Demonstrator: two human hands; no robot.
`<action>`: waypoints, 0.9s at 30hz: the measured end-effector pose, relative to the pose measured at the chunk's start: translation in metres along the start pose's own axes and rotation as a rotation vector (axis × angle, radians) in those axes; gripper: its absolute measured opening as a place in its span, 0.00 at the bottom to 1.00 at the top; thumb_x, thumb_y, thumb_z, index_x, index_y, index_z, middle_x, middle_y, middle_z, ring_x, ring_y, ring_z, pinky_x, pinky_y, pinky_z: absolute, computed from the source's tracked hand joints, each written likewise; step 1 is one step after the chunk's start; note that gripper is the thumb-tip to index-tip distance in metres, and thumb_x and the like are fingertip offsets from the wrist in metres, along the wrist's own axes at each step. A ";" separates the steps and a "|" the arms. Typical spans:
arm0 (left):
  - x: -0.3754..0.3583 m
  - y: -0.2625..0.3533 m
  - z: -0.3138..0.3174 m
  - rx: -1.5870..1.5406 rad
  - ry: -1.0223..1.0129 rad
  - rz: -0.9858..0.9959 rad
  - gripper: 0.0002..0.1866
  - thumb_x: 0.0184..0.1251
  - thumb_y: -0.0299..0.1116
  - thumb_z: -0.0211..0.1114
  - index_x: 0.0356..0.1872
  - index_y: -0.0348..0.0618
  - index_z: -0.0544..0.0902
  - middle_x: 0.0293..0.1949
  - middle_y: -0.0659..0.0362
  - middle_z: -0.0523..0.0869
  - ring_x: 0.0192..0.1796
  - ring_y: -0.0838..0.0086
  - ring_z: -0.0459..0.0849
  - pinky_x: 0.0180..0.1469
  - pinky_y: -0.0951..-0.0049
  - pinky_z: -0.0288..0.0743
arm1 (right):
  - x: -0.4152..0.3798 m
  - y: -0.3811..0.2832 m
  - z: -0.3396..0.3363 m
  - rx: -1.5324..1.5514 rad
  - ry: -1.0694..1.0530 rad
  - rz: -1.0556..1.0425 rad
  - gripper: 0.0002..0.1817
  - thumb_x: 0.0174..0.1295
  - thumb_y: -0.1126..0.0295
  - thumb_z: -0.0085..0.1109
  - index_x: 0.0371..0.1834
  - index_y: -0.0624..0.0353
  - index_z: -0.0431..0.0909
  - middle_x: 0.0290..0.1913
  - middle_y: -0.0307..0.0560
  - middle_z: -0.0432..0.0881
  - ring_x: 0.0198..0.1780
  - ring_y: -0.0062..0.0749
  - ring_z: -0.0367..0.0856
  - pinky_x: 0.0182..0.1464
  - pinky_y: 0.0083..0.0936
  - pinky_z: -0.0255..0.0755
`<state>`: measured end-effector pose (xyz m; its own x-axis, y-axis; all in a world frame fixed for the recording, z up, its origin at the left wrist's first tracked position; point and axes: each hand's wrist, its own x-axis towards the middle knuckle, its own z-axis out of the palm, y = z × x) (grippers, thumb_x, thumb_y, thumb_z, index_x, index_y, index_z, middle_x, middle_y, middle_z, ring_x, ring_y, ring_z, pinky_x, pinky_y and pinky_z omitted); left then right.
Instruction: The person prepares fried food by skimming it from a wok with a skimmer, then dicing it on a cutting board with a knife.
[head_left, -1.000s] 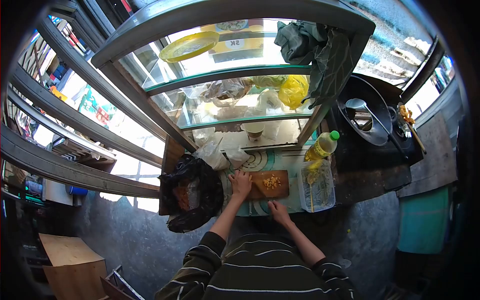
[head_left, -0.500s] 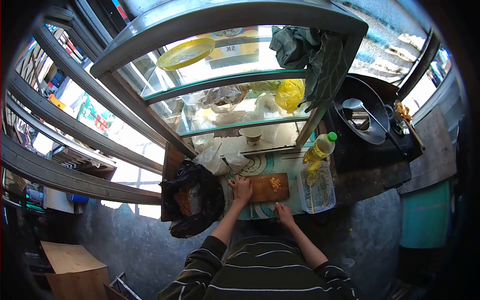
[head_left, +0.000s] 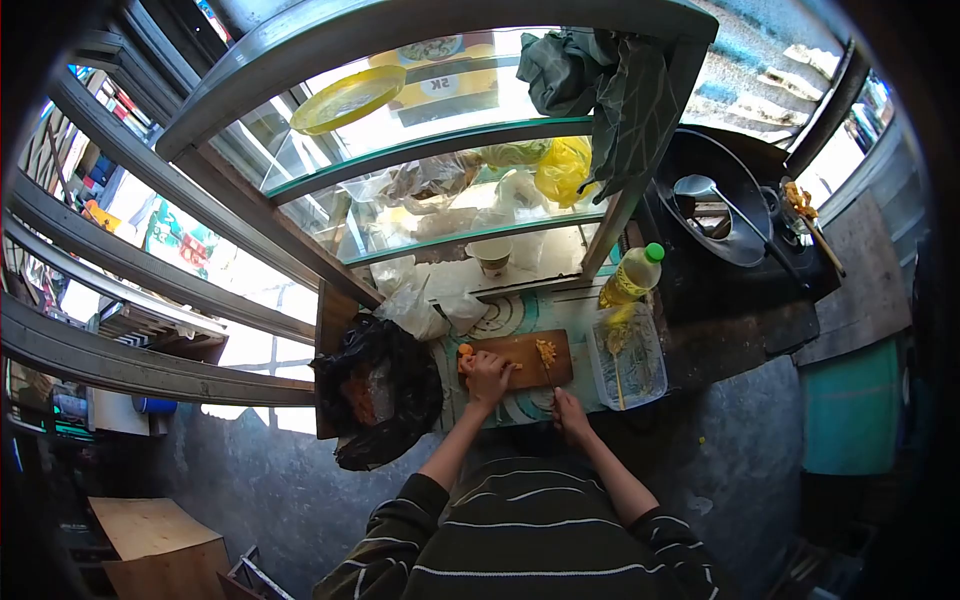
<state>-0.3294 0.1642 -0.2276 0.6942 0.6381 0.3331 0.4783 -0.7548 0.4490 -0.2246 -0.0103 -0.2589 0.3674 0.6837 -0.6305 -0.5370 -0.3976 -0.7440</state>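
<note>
A wooden cutting board point(head_left: 527, 374) lies on the patterned counter cover. Small chopped orange pieces point(head_left: 546, 351) sit on its right part, and a larger orange piece point(head_left: 466, 350) shows at its upper left corner. My left hand point(head_left: 487, 377) rests on the board's left part with its fingers bent over orange food, closed on it. At the board's lower right edge, my right hand point(head_left: 570, 411) is closed round the handle of a knife point(head_left: 548, 376), whose thin blade points up over the board beside the chopped pieces.
Left of the board is a black plastic bag point(head_left: 415, 397). To the right stand a clear plastic tub point(head_left: 640, 368), an oil bottle point(head_left: 632, 276) and a stove with a wok point(head_left: 745, 235) and ladle. A glass cabinet frame point(head_left: 440, 156) rises behind.
My left hand has moved onto the board over orange food, where a larger piece now shows. The knife blade now shows over the board. The whole view has shifted slightly.
</note>
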 end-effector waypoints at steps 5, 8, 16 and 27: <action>0.015 0.002 -0.022 0.006 0.139 -0.105 0.07 0.51 0.38 0.62 0.27 0.48 0.81 0.25 0.64 0.79 0.38 0.72 0.74 0.49 0.59 0.51 | -0.015 -0.007 0.001 -0.121 -0.012 0.008 0.20 0.64 0.49 0.39 0.26 0.53 0.66 0.14 0.32 0.59 0.15 0.16 0.58 0.17 0.15 0.55; 0.032 -0.005 -0.031 0.107 0.144 -0.099 0.06 0.52 0.37 0.61 0.29 0.49 0.80 0.26 0.65 0.79 0.39 0.73 0.74 0.48 0.60 0.52 | -0.012 -0.004 -0.001 -0.245 -0.024 0.005 0.21 0.64 0.50 0.40 0.24 0.57 0.67 0.14 0.35 0.63 0.16 0.17 0.62 0.18 0.18 0.57; 0.028 0.005 -0.024 0.330 -0.004 -0.123 0.12 0.47 0.35 0.63 0.36 0.49 0.78 0.35 0.60 0.76 0.46 0.70 0.72 0.51 0.58 0.53 | -0.021 -0.025 0.015 -0.735 0.248 -0.452 0.21 0.64 0.56 0.40 0.29 0.64 0.71 0.25 0.60 0.74 0.34 0.58 0.73 0.31 0.40 0.64; 0.003 0.010 0.019 -0.076 -0.165 0.108 0.05 0.49 0.24 0.60 0.29 0.39 0.79 0.30 0.54 0.75 0.37 0.61 0.75 0.37 0.67 0.73 | -0.008 0.010 0.003 -0.680 0.183 -0.306 0.24 0.64 0.54 0.39 0.25 0.67 0.70 0.18 0.54 0.71 0.22 0.43 0.70 0.28 0.33 0.63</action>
<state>-0.3126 0.1562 -0.2376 0.8208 0.5158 0.2456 0.3586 -0.7999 0.4813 -0.2354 -0.0182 -0.2607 0.5758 0.7356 -0.3567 0.1728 -0.5360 -0.8263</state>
